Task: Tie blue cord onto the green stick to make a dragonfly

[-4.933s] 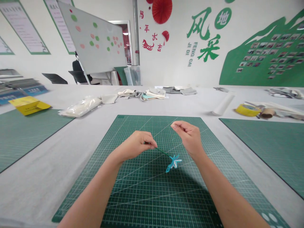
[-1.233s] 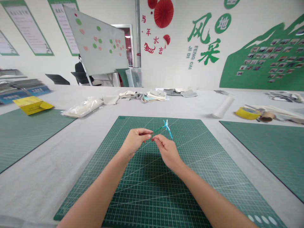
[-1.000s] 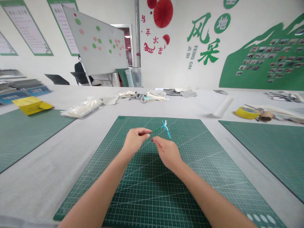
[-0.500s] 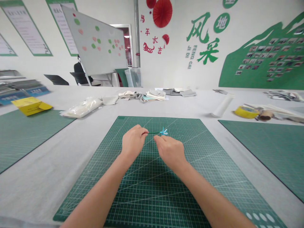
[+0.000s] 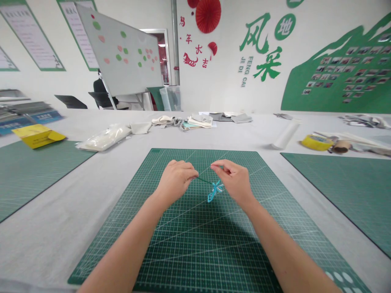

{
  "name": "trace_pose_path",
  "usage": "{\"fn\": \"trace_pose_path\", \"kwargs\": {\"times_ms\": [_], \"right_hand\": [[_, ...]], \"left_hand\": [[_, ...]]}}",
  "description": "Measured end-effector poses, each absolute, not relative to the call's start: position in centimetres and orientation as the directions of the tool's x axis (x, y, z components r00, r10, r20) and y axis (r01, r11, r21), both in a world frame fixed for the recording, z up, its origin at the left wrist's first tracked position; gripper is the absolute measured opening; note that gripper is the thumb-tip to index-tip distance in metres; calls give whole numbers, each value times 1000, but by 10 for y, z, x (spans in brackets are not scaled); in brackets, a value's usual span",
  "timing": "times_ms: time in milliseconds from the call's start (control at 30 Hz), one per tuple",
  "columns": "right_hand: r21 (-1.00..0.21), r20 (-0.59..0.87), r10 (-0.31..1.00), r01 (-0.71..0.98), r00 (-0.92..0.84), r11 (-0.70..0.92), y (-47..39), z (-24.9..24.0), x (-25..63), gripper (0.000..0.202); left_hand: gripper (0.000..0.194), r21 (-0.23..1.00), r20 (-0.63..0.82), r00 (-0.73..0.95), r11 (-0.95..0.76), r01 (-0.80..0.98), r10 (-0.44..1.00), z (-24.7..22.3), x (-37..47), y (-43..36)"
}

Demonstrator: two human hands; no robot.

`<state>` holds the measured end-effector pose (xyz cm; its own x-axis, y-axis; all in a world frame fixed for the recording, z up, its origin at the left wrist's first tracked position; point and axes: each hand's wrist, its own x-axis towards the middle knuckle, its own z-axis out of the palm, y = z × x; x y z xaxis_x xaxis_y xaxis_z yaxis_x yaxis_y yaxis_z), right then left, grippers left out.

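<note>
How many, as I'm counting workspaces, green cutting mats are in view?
3: the middle mat, below the left hand and right hand; the left mat and the right mat, both cut off by picture edges.

Ctr mat [image 5: 183, 244] on tbl [image 5: 70, 203] btwn side mats [image 5: 339, 187]; cloths [image 5: 200, 121] behind.

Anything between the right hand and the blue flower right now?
Nothing visible between the right hand and the blue flower. The left hand pinches the green stem from the other side. One view, so depth is unclear.
</note>
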<state>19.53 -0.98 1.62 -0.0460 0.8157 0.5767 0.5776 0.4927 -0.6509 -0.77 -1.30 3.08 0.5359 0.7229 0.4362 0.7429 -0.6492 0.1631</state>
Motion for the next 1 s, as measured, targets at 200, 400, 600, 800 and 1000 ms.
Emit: {"fn": "trace_pose_path", "kwargs": {"times_ms": [200,400,600,800,1000], "right_hand": [[-889,357,928,267,-103,372,11,9,213,27],[-975,177,978,113,-110,190,16,-3,205,31],[-948,203,964,213,-172,238,13,-17,190,22],[-920,201,956,293,-216,260,3,-19,177,16],[-771,345,911,485,-227,413,-18,-3,166,15]], "left_hand": [[18,513,383,552,-667,540,741,37,-3,-17],[13,734,385,482,-578,357,787,40,-1,-22],[10,737,414,330,-525,426,848,37,-1,-18],[10,710,464,136,-459,534,875,31,-5,-13],[11,712,479,-13,-379,591,878,26,-8,-8]]}}
